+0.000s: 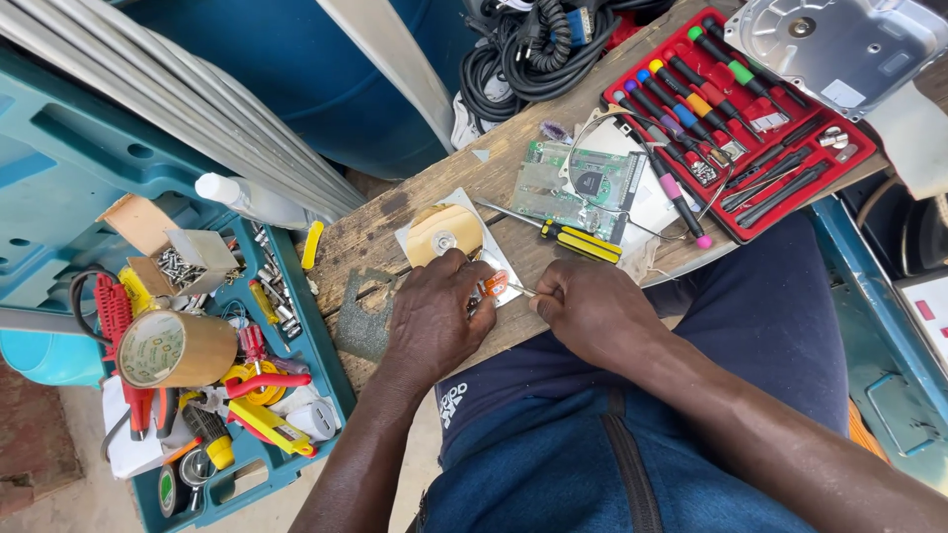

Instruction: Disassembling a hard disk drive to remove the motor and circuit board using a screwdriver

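I saw the left hand [432, 316] pressed down with curled fingers on a silver hard-drive body with a shiny round platter [446, 237], which lay near the front edge of the worn wooden board [370, 237]. The right hand [591, 311] was closed, pinching a small orange-handled screwdriver [497, 285], its tip at the drive. Just beyond, toward the board's middle, lay a yellow-and-black screwdriver [581, 241] beside a green circuit board [578, 181]. At the far right corner sat a red case of coloured precision screwdrivers [750, 118], next to a grey metal drive cover [839, 47].
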